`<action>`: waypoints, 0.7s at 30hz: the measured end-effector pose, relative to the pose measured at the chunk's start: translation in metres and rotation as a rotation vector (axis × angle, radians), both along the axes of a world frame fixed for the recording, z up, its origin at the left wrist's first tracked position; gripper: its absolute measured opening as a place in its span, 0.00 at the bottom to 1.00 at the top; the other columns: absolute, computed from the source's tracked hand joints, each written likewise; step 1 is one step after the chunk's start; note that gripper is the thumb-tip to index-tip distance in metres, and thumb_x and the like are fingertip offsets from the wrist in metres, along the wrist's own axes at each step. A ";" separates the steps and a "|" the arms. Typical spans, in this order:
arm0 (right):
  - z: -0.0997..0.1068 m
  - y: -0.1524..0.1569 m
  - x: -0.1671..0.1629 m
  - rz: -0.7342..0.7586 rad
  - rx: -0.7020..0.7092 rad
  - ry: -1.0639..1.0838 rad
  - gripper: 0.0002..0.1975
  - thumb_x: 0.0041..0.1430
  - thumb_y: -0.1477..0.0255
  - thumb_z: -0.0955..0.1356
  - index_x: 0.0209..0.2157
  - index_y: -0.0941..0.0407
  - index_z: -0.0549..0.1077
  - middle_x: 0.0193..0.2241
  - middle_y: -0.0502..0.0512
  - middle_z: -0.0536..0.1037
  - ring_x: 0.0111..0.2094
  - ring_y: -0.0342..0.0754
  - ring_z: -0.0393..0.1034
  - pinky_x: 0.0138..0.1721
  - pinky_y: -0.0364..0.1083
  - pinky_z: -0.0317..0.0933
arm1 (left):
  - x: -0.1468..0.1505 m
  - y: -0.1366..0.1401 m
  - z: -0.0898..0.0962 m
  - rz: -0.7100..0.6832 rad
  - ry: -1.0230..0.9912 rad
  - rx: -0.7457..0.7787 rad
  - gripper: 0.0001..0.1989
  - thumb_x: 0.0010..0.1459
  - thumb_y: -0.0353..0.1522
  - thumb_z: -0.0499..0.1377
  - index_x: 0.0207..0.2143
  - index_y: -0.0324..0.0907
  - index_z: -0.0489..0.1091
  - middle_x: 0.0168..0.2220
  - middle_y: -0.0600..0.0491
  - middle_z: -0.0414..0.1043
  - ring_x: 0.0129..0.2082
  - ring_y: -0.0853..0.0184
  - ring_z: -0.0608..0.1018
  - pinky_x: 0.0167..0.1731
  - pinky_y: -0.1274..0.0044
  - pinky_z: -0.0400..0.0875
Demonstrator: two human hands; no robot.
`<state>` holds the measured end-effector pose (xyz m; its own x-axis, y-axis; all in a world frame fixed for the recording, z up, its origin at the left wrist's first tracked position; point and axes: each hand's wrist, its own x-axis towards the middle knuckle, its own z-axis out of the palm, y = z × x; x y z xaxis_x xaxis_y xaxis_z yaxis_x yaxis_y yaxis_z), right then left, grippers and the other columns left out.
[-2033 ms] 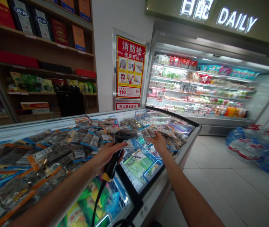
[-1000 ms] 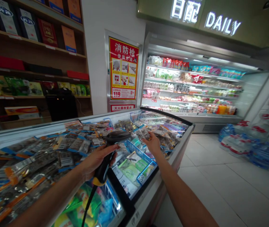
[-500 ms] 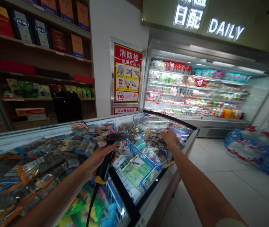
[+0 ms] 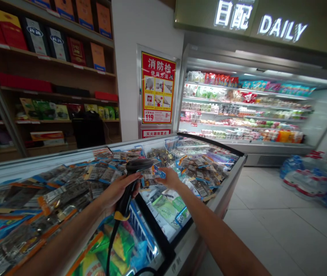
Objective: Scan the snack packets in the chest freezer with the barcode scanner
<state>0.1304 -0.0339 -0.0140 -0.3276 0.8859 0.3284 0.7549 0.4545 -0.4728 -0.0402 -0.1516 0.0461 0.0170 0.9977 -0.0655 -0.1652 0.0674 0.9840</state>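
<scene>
My left hand [image 4: 119, 191] is wrapped round the grip of a black-and-yellow barcode scanner [image 4: 139, 165], its cord hanging down. Just in front of the scanner's head, my right hand [image 4: 169, 178] pinches a small packet [image 4: 153, 172] with blue and orange edges. Its contents are too blurred to tell. Both hands are above a glass-topped chest freezer [image 4: 232, 170]. Many similar packets [image 4: 65, 193] lie spread over its left half, and another pile of packets [image 4: 202, 168] is on the right. Green bags [image 4: 169, 209] show beneath the glass.
Blue wire baskets [image 4: 144, 228] stand inside the freezer. Behind it are a shelf unit [image 4: 65, 69] with boxes and a red poster [image 4: 158, 88]. A lit open fridge [image 4: 238, 147] is at the back right. Wrapped water bottles [image 4: 305, 180] stand on the tiled floor.
My right hand has moved left from the right-hand pile to the scanner's head, with a packet now in its fingers. My left hand still holds the scanner. The view has shifted slightly.
</scene>
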 end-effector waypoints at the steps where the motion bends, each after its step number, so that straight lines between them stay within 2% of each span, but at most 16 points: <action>1: 0.000 -0.002 -0.007 0.074 -0.007 0.003 0.22 0.44 0.61 0.67 0.44 0.49 0.68 0.42 0.50 0.73 0.45 0.50 0.64 0.44 0.47 0.56 | -0.001 0.000 0.000 -0.012 -0.005 -0.001 0.14 0.44 0.41 0.59 0.27 0.38 0.69 0.18 0.55 0.65 0.15 0.74 0.66 0.15 0.81 0.57; 3: 0.002 -0.003 -0.019 0.187 -0.032 -0.014 0.21 0.45 0.63 0.66 0.44 0.48 0.68 0.37 0.48 0.74 0.40 0.48 0.67 0.39 0.45 0.58 | -0.001 0.000 -0.001 -0.040 -0.016 -0.006 0.14 0.45 0.41 0.59 0.27 0.38 0.68 0.18 0.56 0.65 0.15 0.75 0.66 0.15 0.82 0.58; 5: 0.006 -0.001 -0.026 0.237 -0.068 -0.061 0.20 0.43 0.65 0.66 0.43 0.48 0.69 0.32 0.47 0.75 0.35 0.47 0.68 0.35 0.43 0.59 | 0.000 0.001 -0.001 -0.058 -0.018 -0.010 0.14 0.45 0.40 0.59 0.26 0.38 0.68 0.19 0.56 0.65 0.15 0.76 0.66 0.15 0.83 0.58; 8: 0.011 0.004 -0.028 0.249 -0.117 -0.099 0.20 0.36 0.66 0.69 0.37 0.50 0.72 0.27 0.46 0.74 0.31 0.46 0.67 0.31 0.42 0.57 | 0.000 0.002 -0.003 -0.079 -0.013 -0.010 0.14 0.45 0.40 0.59 0.26 0.37 0.68 0.19 0.56 0.65 0.15 0.76 0.66 0.15 0.83 0.59; 11: 0.014 0.011 -0.017 0.188 -0.162 0.034 0.14 0.32 0.65 0.71 0.27 0.54 0.73 0.21 0.46 0.71 0.27 0.44 0.66 0.28 0.41 0.56 | 0.001 0.004 -0.004 -0.081 -0.027 -0.020 0.14 0.44 0.40 0.59 0.28 0.37 0.68 0.19 0.56 0.66 0.15 0.76 0.66 0.16 0.83 0.59; 13: 0.015 0.016 -0.005 0.027 -0.199 0.274 0.12 0.34 0.65 0.70 0.22 0.57 0.70 0.17 0.45 0.67 0.24 0.43 0.64 0.26 0.41 0.56 | 0.002 0.004 -0.004 -0.071 -0.034 -0.031 0.14 0.44 0.40 0.59 0.26 0.37 0.67 0.18 0.56 0.66 0.15 0.76 0.66 0.16 0.83 0.58; 16: 0.014 0.021 0.014 -0.164 -0.363 0.883 0.11 0.37 0.65 0.69 0.23 0.57 0.66 0.16 0.44 0.66 0.21 0.41 0.62 0.23 0.41 0.57 | 0.007 0.000 0.000 -0.073 -0.030 -0.020 0.14 0.44 0.40 0.59 0.24 0.37 0.67 0.17 0.56 0.65 0.14 0.75 0.65 0.15 0.81 0.57; 18: 0.011 0.023 0.023 -0.164 -0.483 1.279 0.10 0.39 0.68 0.68 0.26 0.55 0.65 0.18 0.44 0.68 0.21 0.41 0.63 0.23 0.43 0.60 | 0.011 -0.003 0.003 -0.081 -0.030 -0.009 0.13 0.44 0.39 0.59 0.23 0.37 0.67 0.16 0.56 0.65 0.14 0.75 0.64 0.15 0.81 0.56; 21: 0.001 0.026 0.032 -0.169 -0.521 1.593 0.10 0.38 0.75 0.68 0.27 0.54 0.64 0.19 0.43 0.70 0.21 0.41 0.64 0.23 0.45 0.63 | 0.016 -0.007 0.007 -0.093 -0.032 -0.013 0.12 0.43 0.38 0.60 0.23 0.37 0.67 0.16 0.55 0.65 0.14 0.75 0.64 0.15 0.81 0.56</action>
<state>0.1622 -0.0082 -0.0129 0.1224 0.9871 -0.1029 -0.5689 -0.0152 -0.8223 -0.0246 -0.1586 0.0527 0.1119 0.9907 -0.0769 -0.1893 0.0972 0.9771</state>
